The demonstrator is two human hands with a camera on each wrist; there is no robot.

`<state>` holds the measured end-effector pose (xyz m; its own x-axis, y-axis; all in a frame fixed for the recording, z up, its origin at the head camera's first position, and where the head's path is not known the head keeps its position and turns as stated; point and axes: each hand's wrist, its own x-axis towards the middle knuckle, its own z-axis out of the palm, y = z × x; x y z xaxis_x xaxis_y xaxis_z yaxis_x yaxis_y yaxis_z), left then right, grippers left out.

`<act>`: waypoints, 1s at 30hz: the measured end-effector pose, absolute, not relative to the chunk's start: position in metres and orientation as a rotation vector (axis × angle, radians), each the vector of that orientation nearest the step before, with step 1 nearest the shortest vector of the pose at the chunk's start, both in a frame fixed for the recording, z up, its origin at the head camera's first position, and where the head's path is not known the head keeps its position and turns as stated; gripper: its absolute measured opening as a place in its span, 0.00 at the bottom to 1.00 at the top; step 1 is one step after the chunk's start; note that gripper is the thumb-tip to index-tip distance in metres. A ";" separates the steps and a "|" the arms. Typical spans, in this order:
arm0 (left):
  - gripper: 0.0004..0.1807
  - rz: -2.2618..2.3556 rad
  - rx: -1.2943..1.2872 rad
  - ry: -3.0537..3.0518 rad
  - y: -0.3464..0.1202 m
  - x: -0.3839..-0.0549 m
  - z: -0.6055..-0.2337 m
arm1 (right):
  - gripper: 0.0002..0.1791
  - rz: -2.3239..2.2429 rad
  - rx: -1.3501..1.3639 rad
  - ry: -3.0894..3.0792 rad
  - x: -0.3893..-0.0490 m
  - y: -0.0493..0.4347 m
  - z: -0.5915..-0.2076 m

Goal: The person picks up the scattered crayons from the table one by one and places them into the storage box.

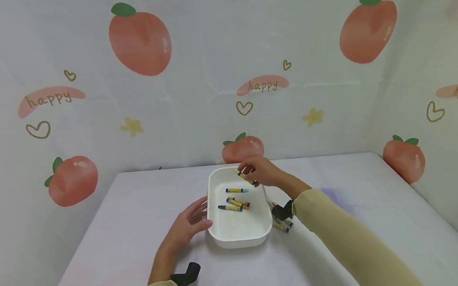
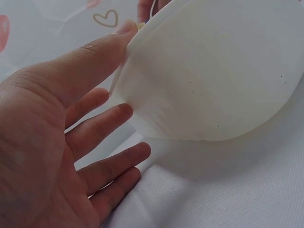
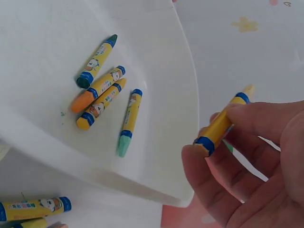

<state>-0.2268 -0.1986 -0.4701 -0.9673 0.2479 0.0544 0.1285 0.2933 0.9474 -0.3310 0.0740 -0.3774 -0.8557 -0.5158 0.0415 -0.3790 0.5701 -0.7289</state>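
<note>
My right hand [image 1: 261, 171] pinches a pale yellow crayon [image 3: 222, 121] in a yellow and blue wrapper, over the far right part of a white tray [image 1: 239, 230]. In the tray lie several crayons: a mint green crayon [image 3: 129, 123], a dark green crayon [image 3: 97, 61], an orange crayon [image 3: 98, 90] and a yellow-orange crayon [image 3: 102, 104]. My left hand [image 1: 187, 224] rests at the tray's left side. In the left wrist view its thumb is at the rim and its fingers, loosely extended, are beside the outer wall.
More crayons [image 1: 281, 226] lie on the table to the right of the tray, partly hidden by my right wrist. A white cloth covers the table [image 1: 133, 197]. Behind it hangs a white backdrop [image 1: 200, 46] printed with peaches.
</note>
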 end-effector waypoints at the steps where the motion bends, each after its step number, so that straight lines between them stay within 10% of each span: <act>1: 0.40 1.775 0.365 2.442 -0.199 -0.227 -0.471 | 0.13 -1.135 -0.766 2.620 -0.331 0.072 -0.377; 30: 0.40 1.743 0.312 2.473 -0.195 -0.225 -0.467 | 0.12 -1.229 -0.679 2.721 -0.329 0.095 -0.381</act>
